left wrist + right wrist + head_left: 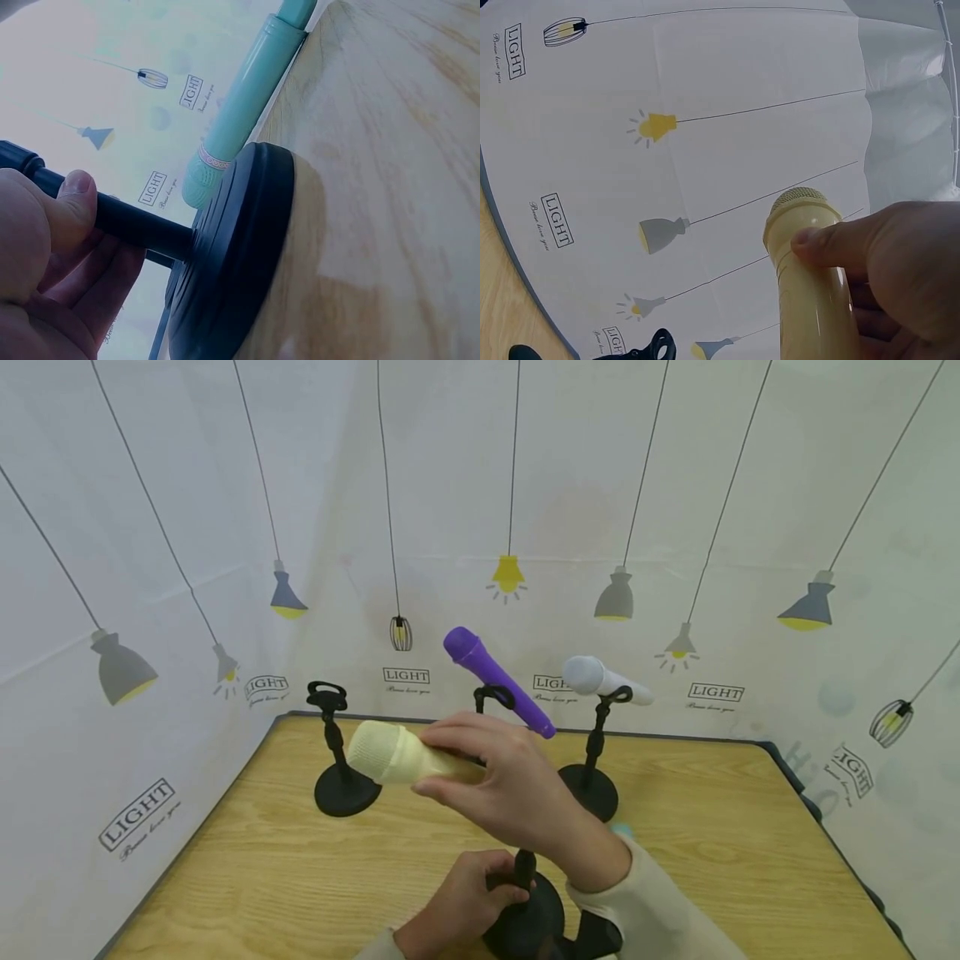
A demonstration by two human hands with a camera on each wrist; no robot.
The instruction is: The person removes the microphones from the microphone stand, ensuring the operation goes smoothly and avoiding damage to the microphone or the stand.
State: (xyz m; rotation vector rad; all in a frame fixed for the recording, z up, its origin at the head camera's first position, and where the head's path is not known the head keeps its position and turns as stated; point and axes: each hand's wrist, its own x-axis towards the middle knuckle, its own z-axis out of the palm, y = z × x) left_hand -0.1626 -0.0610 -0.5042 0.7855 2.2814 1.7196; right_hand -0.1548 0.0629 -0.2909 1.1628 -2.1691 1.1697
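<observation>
My right hand (525, 781) grips a pale yellow microphone (397, 754) by its body, with the mesh head pointing left, above the table. In the right wrist view, the thumb presses along the microphone's side (808, 296). Below it, my left hand (463, 893) holds the pole of a black microphone stand (546, 910) near the table's front. The left wrist view has the thumb and fingers around that pole, just above the round base (259, 247). My right hand and wrist hide the stand's top in the head view.
Behind, a purple microphone (495, 672) and a white microphone (585, 675) sit in stands. Another black stand (347, 789) at left bears no microphone. A teal microphone (247, 94) lies beyond the held stand's base. Printed white sheeting (450, 460) surrounds the wooden table (247, 868).
</observation>
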